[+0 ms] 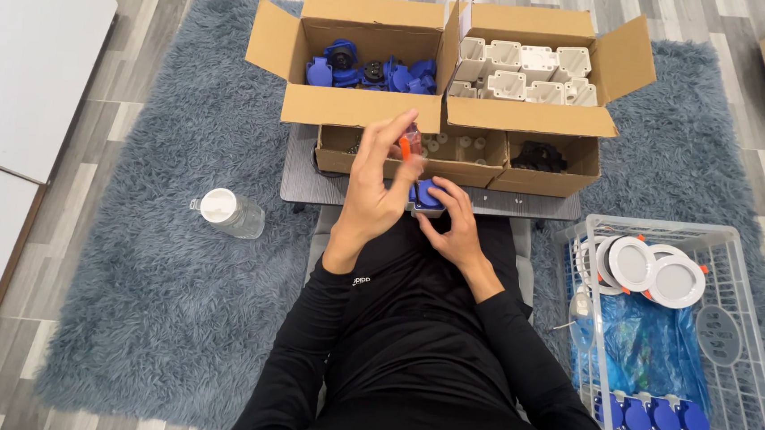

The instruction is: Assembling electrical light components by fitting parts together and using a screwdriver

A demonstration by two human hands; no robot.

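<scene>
Down in the lap, close to the body, the right hand (455,229) grips a blue socket part (427,195), fingers wrapped around it at the near edge of the small grey bench (300,178). Just above, the left hand (375,192) is raised, fingers pinched on an orange-handled screwdriver (404,145) held over the part. Off to the right, the white wire basket (749,357) already carries a row of blue finished pieces (651,415) along its near wall, plus white round lamps (652,268) at the far end, so some work looks done. Left on the rug sits a clear bottle (230,213), well apart. Farther out, the open carton of blue parts (370,69) and the carton of white housings (527,72) still look well stocked, so plenty seems left. Small trays (458,157) crowd the bench; free room lies left over the rug.
</scene>
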